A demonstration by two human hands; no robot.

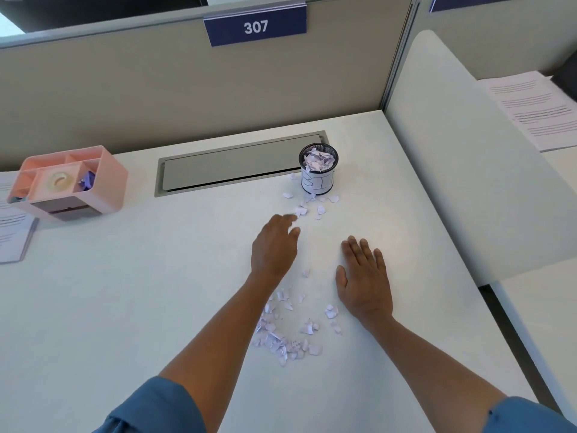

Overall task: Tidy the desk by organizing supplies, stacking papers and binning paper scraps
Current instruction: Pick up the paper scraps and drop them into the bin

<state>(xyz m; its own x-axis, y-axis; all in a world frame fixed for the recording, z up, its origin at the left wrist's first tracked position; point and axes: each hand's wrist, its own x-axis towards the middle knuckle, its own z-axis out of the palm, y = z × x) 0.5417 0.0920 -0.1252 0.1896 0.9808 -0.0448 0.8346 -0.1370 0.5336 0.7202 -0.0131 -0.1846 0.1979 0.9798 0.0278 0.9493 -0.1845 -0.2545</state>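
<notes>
With my left hand (274, 245) loosely relaxed and my right hand (363, 279) flat on the surface (156, 292), both holding nothing, the feather-light, flimsy scraps (281, 335) behind my fingers need scooping from their edges toward the bin (318, 173) ahead.

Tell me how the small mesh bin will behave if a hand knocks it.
The mesh bin looks tall and narrow, so it would probably tip. Holding only paper scraps, it is likely light and slides easily. Heaped to the rim, it may spill.
</notes>
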